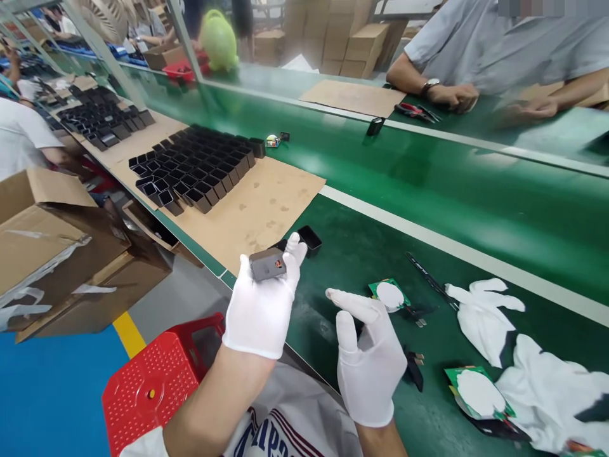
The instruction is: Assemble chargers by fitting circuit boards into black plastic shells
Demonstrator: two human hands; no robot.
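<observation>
My left hand [261, 311], in a white glove, is closed around a small dark plastic housing [267, 264] that has a little orange spot on one face. Just behind it on the green bench stands an open black box-shaped case [311, 240]. Gloved in white too, my right hand [370, 355] hovers over the bench edge with thumb and forefinger apart and nothing between them. Near its fingertips lies a green circuit board [389, 294] with a white round pad. A black plug-like part [413, 369] sits right beside that hand, partly hidden.
Rows of black cases [195, 165] stand on cardboard [285, 190]. To the right lie spare white gloves [485, 317], another circuit board [478, 392] and black tweezers [431, 276]. Pliers [419, 113] rest before a person across the bench. A red stool [152, 387] and cartons [52, 247] stand left.
</observation>
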